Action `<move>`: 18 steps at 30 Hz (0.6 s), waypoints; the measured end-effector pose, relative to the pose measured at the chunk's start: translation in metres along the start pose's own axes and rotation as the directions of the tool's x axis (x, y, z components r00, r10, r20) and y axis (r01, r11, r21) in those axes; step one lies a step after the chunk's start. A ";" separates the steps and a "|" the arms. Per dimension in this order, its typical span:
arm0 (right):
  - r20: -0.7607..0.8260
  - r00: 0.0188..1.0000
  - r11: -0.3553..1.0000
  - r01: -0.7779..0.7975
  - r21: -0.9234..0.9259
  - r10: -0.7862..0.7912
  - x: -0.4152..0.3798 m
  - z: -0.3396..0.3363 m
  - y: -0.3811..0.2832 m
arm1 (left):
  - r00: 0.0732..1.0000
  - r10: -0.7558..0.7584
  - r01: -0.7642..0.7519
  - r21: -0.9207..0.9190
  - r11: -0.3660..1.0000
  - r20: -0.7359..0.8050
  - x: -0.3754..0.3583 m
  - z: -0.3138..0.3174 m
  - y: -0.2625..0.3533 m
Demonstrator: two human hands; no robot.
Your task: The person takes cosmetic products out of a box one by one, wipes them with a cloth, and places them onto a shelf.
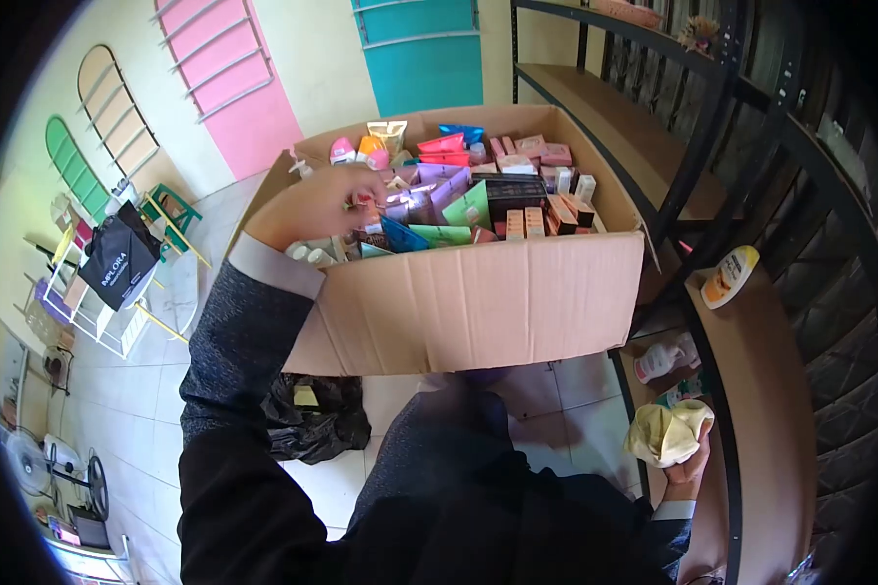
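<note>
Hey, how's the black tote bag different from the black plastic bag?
The tote bag carries white lettering; the plastic bag shows none. The tote bag holds a fairly flat, squared shape, while the plastic bag is crumpled and shiny. The tote bag is raised off the floor; the plastic bag lies on it. Both are black.

A large cardboard box (pixel 468 302), filled with small cosmetic boxes, tubes and bottles, is being reached into by the left hand (pixel 356 200). A pale yellow cloth (pixel 665 434) is being held by the right hand (pixel 691 460), near the shelf rack (pixel 751 361). On this rack, a white bottle with orange label (pixel 730 277) is being supported. The black plastic bag (pixel 317 424) is being seen on the tiled floor.
</note>
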State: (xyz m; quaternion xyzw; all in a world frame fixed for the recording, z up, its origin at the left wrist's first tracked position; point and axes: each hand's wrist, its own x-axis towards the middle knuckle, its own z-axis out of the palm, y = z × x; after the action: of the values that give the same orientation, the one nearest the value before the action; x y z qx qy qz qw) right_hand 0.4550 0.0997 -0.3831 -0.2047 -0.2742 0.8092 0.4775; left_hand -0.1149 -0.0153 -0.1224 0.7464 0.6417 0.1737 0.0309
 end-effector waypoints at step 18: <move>0.054 0.938 0.937 0.338 0.086 -0.343 0.031 0.160 -0.017 | 0.786 -0.066 -0.388 -0.574 0.721 -0.615 0.035 -0.026 0.082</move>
State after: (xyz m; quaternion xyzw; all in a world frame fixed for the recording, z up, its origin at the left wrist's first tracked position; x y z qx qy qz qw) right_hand 0.3574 0.0946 -0.2517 -0.1083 -0.2906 0.7308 0.6081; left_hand -0.0408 -0.0006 -0.0681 0.6449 0.4382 0.6211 0.0794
